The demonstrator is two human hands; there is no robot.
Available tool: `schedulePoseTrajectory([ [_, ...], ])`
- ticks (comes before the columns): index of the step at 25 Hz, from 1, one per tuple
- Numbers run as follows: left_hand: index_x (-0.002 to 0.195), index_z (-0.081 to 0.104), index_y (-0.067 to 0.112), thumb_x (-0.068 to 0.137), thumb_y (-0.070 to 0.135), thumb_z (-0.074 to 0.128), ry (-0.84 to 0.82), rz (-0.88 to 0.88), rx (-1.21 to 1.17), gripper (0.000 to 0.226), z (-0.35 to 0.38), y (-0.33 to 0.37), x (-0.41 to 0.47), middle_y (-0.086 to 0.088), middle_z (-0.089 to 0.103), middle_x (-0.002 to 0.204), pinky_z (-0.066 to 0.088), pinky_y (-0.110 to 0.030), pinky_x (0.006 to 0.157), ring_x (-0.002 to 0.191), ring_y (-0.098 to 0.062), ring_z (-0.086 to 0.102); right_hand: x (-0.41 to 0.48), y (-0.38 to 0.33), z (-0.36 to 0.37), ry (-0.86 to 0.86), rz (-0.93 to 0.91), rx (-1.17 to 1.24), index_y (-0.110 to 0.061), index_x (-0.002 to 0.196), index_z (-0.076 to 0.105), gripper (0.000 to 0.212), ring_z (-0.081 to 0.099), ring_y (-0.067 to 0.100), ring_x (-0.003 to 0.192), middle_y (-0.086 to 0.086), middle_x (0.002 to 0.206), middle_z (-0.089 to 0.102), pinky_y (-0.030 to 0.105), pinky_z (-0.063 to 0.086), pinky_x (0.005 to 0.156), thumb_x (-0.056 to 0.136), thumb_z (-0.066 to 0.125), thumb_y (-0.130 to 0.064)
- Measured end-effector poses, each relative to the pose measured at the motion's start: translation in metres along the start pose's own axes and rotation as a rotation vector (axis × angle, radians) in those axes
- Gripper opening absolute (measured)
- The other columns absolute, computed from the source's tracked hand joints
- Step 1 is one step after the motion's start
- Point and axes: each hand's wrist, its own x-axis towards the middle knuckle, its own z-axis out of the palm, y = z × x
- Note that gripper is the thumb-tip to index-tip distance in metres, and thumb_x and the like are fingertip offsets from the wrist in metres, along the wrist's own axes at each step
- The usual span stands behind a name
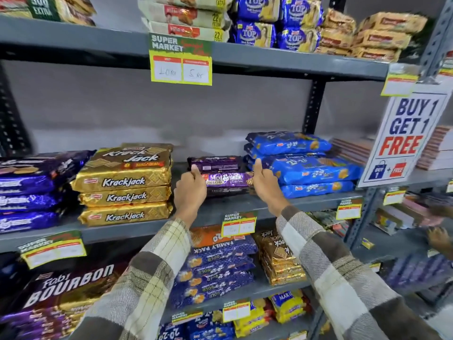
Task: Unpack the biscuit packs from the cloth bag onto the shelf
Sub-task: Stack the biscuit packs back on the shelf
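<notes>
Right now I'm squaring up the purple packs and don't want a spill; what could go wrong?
1. The Hide & Seek pack sits on a small stack near the shelf front; a pull from either hand could slide it off.
2. The right hand is close to the blue stack, whose packs lie skewed; a nudge may topple them.
3. The left hand is close beside the Krackjack stack and may knock it.

Both arms extended forward and up, plaid sleeves to wrists. Left hand (190, 186) curled, thumb raised, gripping left end of pack. Right hand (263, 184) mirrors it at right end, thumb up.
</notes>
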Motion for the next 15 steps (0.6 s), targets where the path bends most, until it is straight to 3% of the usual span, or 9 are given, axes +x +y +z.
schedulePoseTrajectory([
  [2,0.104,0.063,0.009,0.101,0.054,0.018,0.020,-0.014,0.066,0.064,0.005,0.001,0.011,-0.013,0.067,0.105,0.049,-0.049,0.093,0.102,-0.035,0.062,0.018,0.003,0.005,-0.018,0.005,-0.025,-0.023,0.064,0.035,0.054,0.046,0.020,0.072,-0.001,0.071,0.044,0.037,0.039,0.082,0.102,0.018,-0.059],
  [6,0.098,0.061,0.008,0.103,0.049,0.019,0.065,0.021,0.221,0.058,0.009,0.009,0.023,-0.011,0.066,0.096,0.050,-0.042,0.083,0.092,-0.034,0.062,0.044,0.005,0.004,-0.081,0.020,-0.081,-0.018,0.065,0.040,0.058,0.055,0.025,0.079,0.007,0.081,0.052,0.035,0.043,0.077,0.102,0.019,-0.058],
  [8,0.093,0.059,0.009,0.103,0.046,0.022,0.059,0.049,0.303,0.053,0.010,0.007,0.026,-0.012,0.065,0.093,0.050,-0.042,0.082,0.089,-0.034,0.062,0.053,0.009,0.009,-0.161,0.037,-0.093,-0.014,0.078,0.049,0.067,0.065,0.030,0.083,0.008,0.086,0.054,0.041,0.058,0.071,0.094,0.017,-0.071],
  [10,0.089,0.058,0.009,0.103,0.042,0.024,0.043,0.071,0.355,0.049,0.014,0.002,0.027,-0.013,0.064,0.090,0.048,-0.040,0.079,0.087,-0.033,0.062,0.063,0.020,0.014,-0.234,0.052,-0.121,-0.014,0.092,0.054,0.086,0.069,0.035,0.094,0.009,0.097,0.059,0.048,0.061,0.076,0.079,0.010,-0.087],
  [13,0.090,0.059,0.008,0.103,0.037,0.026,0.049,0.083,0.408,0.046,0.019,-0.007,0.023,-0.011,0.062,0.090,0.037,-0.035,0.074,0.085,-0.029,0.057,0.063,0.020,0.013,-0.261,0.061,-0.175,-0.007,0.110,0.058,0.073,0.066,0.032,0.098,0.013,0.111,0.060,0.044,0.062,0.074,0.095,0.020,-0.067],
  [15,0.089,0.059,0.010,0.103,0.036,0.026,0.071,0.096,0.430,0.045,0.019,-0.008,0.022,-0.009,0.062,0.087,0.035,-0.035,0.074,0.084,-0.029,0.057,0.067,0.024,0.014,-0.239,0.014,-0.285,-0.005,0.118,0.059,0.065,0.060,0.035,0.112,0.017,0.124,0.059,0.044,0.053,0.090,0.102,0.019,-0.055],
])
